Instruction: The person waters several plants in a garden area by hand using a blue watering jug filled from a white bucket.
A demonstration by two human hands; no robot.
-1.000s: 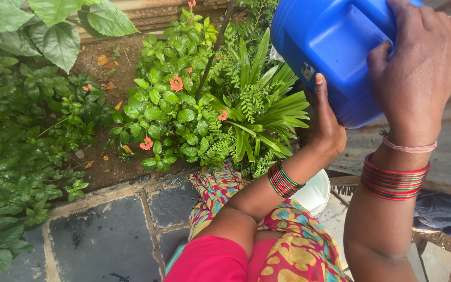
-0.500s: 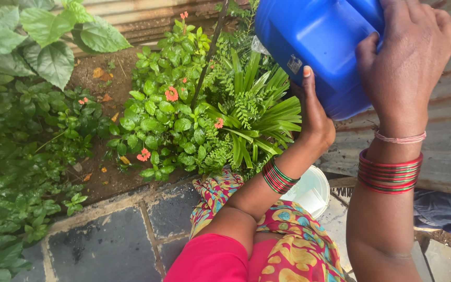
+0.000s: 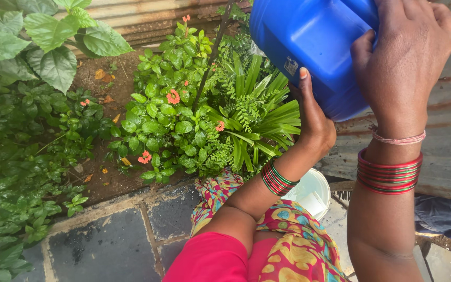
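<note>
A large blue plastic jug (image 3: 314, 47) is held tilted at the top right, over the plants. My right hand (image 3: 408, 57) grips it from above, on its near side. My left hand (image 3: 311, 120) supports it from below, thumb pressed against its side. Both wrists carry red and green bangles. Under the jug grow a long-leaved green plant (image 3: 259, 120) and a bush with small orange-red flowers (image 3: 168, 115).
Broad-leaved plants (image 3: 22, 130) fill the left side around a patch of bare soil (image 3: 100, 172). Wet dark stone paving (image 3: 105, 245) lies below. A white bucket (image 3: 311, 193) stands by my knee. Corrugated metal sheeting (image 3: 444, 146) runs along the right and the back.
The jug and both hands have shifted a little to the left, further over the plants. The view has moved slightly with them.
</note>
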